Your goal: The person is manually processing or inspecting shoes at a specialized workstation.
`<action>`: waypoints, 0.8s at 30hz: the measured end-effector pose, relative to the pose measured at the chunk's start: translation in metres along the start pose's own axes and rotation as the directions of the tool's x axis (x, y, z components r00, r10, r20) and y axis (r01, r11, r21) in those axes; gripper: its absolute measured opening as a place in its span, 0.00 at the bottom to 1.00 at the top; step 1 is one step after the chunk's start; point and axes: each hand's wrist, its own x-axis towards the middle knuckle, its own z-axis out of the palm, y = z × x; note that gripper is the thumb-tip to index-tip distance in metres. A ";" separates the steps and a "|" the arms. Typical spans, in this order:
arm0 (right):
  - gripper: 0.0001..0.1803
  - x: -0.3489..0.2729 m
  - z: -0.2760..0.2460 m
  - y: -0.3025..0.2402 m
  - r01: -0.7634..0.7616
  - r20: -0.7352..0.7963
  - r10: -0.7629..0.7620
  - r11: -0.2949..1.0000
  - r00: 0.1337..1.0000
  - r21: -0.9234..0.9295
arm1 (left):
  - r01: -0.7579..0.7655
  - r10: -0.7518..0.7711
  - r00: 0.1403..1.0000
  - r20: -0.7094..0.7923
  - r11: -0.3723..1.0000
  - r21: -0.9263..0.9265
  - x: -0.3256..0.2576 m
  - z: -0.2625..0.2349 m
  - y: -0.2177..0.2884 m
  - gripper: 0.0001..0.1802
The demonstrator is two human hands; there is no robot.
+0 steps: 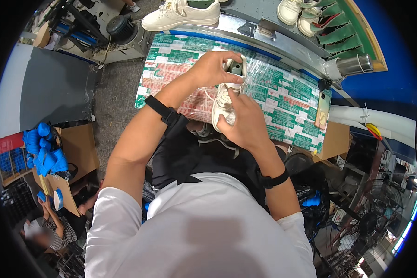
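Note:
A cream lace-up shoe (221, 107) lies in front of me, its toe toward my body and its heel away. My left hand (214, 69) is curled round the open collar at the heel end, thumb and forefinger on either side of the opening. Over the front of the shoe, my right hand (246, 119) grips with thumb and forefinger near the laces and toe. A loose white lace hangs beside the shoe's left side. Under it is a work board (273, 99) covered in green, white and red printed tape or film.
More cream shoes (183, 16) stand on a metal ledge beyond the board. At the far right is a rack with green dividers (340, 37). A phone (323, 111) lies at the board's right edge. Blue bundles (46, 148) and a co-worker's arm (55, 217) are at left.

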 end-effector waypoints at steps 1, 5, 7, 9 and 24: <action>0.42 0.000 0.002 0.001 0.009 0.003 -0.009 1.000 1.000 -0.009 | 0.000 0.000 1.000 0.000 1.000 -0.001 0.000 -0.001 0.002 0.36; 0.43 0.001 0.006 0.003 0.040 0.005 -0.039 0.999 0.999 -0.014 | 0.049 -0.049 0.998 0.046 0.999 0.007 -0.002 -0.001 0.004 0.37; 0.43 0.001 0.007 0.005 0.062 0.032 -0.060 0.996 0.998 -0.068 | 0.041 -0.041 0.998 0.038 0.999 -0.003 -0.002 -0.001 0.003 0.37; 0.43 -0.001 0.006 0.003 0.055 0.030 -0.053 0.996 0.998 -0.072 | 0.041 -0.041 0.999 0.036 0.999 -0.005 -0.002 -0.001 0.002 0.37; 0.37 0.017 -0.013 0.011 -0.240 0.187 0.196 0.938 0.963 0.252 | 0.068 -0.068 0.997 0.037 0.998 -0.014 0.000 0.001 0.007 0.36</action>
